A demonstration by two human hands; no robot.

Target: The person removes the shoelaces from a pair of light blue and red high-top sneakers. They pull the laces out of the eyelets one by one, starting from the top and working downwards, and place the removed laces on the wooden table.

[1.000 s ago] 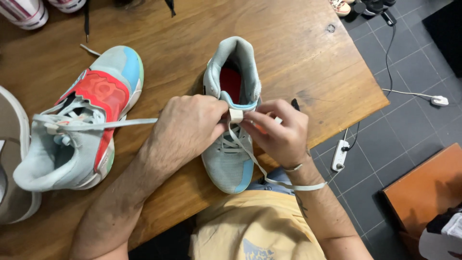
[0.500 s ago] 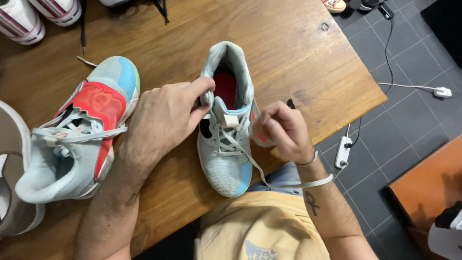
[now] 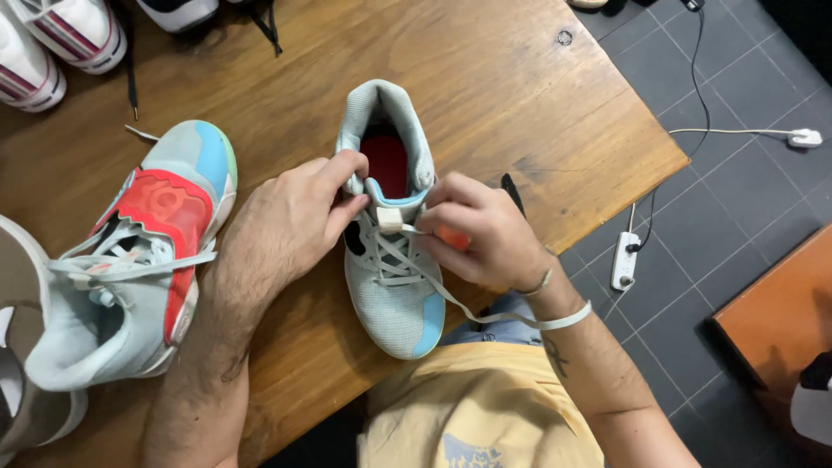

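Lace (image 3: pixel 485 314) trails loose from the pale blue shoe (image 3: pixel 392 286) past the right wrist, near the table (image 3: pixel 520 95) edge. Right hand (image 3: pixel 485 238) is closed on the lace at the shoe's tongue; left hand (image 3: pixel 290 225) pinches the collar beside it, the two hands close together over the shoe's opening. A second shoe (image 3: pixel 143 260), blue and red, lies left. Farther off, white sneakers (image 3: pixel 52 43) sit at the table's far corner.

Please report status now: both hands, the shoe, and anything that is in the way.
Left hand pinching tongue of light blue shoe. Right hand closed on its lace at the collar. Second shoe lies apart, left. Nothing blocking.
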